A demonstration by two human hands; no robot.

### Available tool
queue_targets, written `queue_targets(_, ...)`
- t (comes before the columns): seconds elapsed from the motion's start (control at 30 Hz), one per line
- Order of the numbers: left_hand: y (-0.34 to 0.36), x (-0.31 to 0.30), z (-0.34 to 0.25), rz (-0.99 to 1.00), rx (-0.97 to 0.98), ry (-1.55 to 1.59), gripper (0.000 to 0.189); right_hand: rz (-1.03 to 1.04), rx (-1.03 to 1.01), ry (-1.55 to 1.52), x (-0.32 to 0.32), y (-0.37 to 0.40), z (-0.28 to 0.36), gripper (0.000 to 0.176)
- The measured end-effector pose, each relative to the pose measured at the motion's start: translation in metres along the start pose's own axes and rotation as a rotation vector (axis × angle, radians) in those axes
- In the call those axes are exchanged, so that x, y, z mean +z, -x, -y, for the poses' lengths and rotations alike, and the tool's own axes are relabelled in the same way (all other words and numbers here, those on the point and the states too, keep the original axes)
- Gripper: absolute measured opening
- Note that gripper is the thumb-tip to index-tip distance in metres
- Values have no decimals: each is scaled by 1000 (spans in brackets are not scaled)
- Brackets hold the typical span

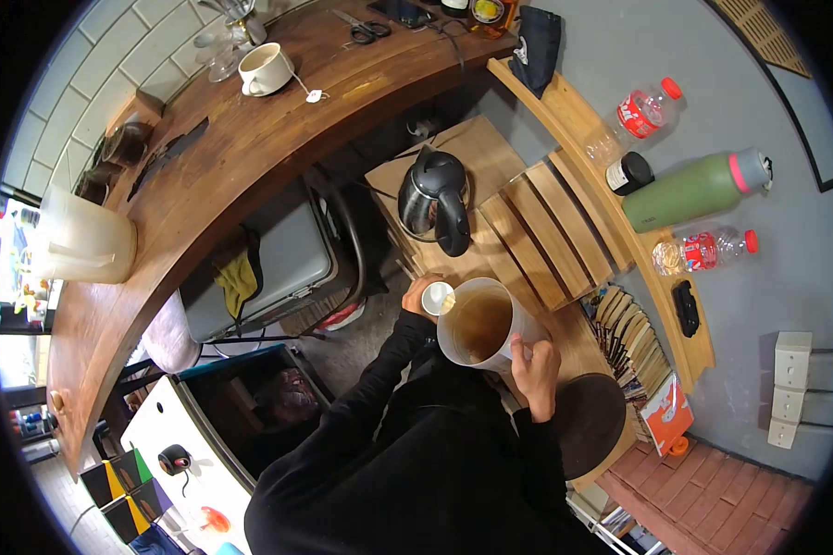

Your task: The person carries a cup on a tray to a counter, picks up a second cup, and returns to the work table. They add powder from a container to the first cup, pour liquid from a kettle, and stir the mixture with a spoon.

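My right hand is closed round the handle side of a large translucent pitcher containing brown liquid. Close to the pitcher's left rim, my left hand grips a small round white cup. A pale yellowish bit shows at the cup's right edge, beside the pitcher's rim. Beyond both hands, a black electric kettle stands on a low wooden surface.
A curved wooden counter carries a white mug with a teabag tag, scissors and another pitcher. On the right-hand ledge stand plastic bottles and a green flask. A round dark stool seat is near my right elbow.
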State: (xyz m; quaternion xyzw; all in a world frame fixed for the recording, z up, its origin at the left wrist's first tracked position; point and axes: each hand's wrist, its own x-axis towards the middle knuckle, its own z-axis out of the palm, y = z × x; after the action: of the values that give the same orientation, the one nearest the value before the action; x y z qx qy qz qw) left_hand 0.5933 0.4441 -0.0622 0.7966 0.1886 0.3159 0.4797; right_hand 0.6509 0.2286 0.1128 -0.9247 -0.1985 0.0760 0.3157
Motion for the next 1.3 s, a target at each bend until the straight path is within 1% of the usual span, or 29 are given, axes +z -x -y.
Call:
queue_targets(0.07, 3, -2, 1, -6, 17, -10, 48, 5, -21, 1, 0, 0, 4, 49)
queue_targets(0.3, 12, -1, 10, -21, -1, 7, 47, 18, -92, 3, 5, -3, 11, 47)
queue_targets(0.37, 16, -2, 11, -12, -86, 56, 47, 13, -114, 24, 7, -3, 10, 47)
queue_targets(0.4, 17, -2, 14, -13, -87, 57, 47, 6, -134, 45, 8, -3, 9, 48)
queue_targets(0.47, 20, -2, 19, 27, -69, 5, 44, 8, -140, 44, 10, -4, 8, 48)
queue_targets(0.57, 22, -1, 19, -12, -75, -4, 41, 9, -137, 46, 11, -6, 15, 50)
queue_targets(0.7, 26, -1, 24, -19, -79, 8, 41, 48, -95, 23, 10, -7, 27, 52)
queue_targets(0.83, 26, -3, 23, -31, -87, 17, 40, 54, -101, 16, 13, -9, 29, 53)
queue_targets(0.9, 27, -4, 23, -31, -92, 11, 40, -4, -183, 35, 18, -11, 26, 57)
queue_targets(1.0, 28, -4, 28, -46, -87, 45, 41, 7, -172, 14, 18, -11, 30, 57)
queue_targets(1.07, 30, -4, 33, -32, -118, 33, 42, 13, -169, 27, 15, -12, 34, 58)
queue_targets(1.23, 30, -5, 24, -37, -151, 33, 42, 27, -174, 23, 16, -13, 30, 58)
queue_targets(1.3, 32, -4, 24, -37, -154, 26, 42, 76, -107, 10, 13, -12, 32, 59)
